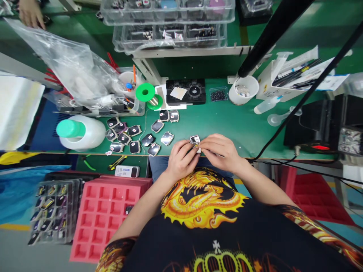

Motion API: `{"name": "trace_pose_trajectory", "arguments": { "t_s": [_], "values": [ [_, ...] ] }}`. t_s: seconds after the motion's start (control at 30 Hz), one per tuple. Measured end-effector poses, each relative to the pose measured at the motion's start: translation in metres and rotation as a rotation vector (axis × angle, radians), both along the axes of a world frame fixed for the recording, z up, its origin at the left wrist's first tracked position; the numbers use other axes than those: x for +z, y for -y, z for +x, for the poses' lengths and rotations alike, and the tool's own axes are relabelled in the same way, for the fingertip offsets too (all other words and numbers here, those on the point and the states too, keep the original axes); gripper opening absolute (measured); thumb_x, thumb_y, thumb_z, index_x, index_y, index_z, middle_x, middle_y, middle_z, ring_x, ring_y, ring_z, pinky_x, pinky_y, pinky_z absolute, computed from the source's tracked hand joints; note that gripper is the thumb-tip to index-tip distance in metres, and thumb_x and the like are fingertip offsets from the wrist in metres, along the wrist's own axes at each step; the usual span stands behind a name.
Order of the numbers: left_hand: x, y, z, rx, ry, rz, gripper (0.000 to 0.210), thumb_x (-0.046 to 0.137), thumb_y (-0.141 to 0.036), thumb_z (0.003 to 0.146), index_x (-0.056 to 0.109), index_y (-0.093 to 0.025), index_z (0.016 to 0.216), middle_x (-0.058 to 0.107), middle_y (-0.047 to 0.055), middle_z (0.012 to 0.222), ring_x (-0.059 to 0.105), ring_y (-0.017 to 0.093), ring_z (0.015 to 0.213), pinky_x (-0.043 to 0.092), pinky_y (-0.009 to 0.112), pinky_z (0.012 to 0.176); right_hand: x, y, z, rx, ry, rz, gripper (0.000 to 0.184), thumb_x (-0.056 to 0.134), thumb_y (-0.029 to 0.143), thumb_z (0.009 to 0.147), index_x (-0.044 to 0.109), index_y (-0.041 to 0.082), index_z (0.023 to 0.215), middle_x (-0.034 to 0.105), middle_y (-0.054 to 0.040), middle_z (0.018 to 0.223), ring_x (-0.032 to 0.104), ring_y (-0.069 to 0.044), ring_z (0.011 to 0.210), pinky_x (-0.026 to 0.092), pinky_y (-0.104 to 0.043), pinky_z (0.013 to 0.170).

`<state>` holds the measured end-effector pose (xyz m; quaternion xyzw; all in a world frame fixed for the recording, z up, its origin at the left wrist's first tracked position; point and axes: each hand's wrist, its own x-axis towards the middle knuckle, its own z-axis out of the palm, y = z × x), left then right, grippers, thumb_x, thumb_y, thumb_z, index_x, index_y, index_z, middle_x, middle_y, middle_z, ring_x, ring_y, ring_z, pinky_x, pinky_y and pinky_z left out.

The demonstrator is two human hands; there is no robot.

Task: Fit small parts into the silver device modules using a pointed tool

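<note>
At the bench's front edge, a small open smartwatch case (194,139) with a silvery rim sits between my two hands. My left hand (181,160) is closed around its lower left side, fingers curled. From the right, my right hand (219,152) reaches in with fingertips pinched together at the lower edge of the case. Whatever those fingertips hold is too small and covered to make out. A little yellowish part and a white piece show between the fingers. To the left lie several watch cases with dark glass, the nearest watch case (167,138) close to my left hand.
Behind are a green solder spool (145,92), a black fixture (185,92), a dish of tiny screws (219,94) and a white cup (243,90). A white bottle (82,133) stands left. Black cables (272,136) cross the right side. Red foam trays (95,211) sit below.
</note>
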<state>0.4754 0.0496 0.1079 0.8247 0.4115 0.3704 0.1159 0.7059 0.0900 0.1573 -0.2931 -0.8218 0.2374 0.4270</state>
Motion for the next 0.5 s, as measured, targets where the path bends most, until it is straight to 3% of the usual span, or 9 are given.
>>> {"name": "trace_pose_trajectory", "arguments": {
  "t_s": [0.37, 0.5],
  "values": [
    [0.002, 0.0, 0.003, 0.017, 0.02, 0.022, 0.054, 0.081, -0.017, 0.09, 0.066, -0.03, 0.141, 0.074, 0.011, 0.124, 0.067, 0.033, 0.127, 0.061, 0.056, 0.105, 0.005, -0.013, -0.008, -0.087, -0.092, -0.049, 0.016, 0.067, 0.012, 0.102, 0.077, 0.022, 0.109, 0.082, -0.0052, 0.101, 0.077, -0.022, 0.091, 0.062, -0.043, 0.085],
    [0.002, -0.001, 0.004, 0.02, 0.014, 0.027, 0.053, 0.081, -0.018, 0.091, 0.066, -0.03, 0.14, 0.074, 0.012, 0.133, 0.066, 0.034, 0.13, 0.06, 0.057, 0.106, 0.006, -0.015, -0.009, -0.105, -0.1, -0.078, 0.014, 0.066, 0.014, 0.103, 0.078, 0.022, 0.106, 0.082, -0.0048, 0.099, 0.076, -0.021, 0.09, 0.062, -0.042, 0.085]
  ]
}}
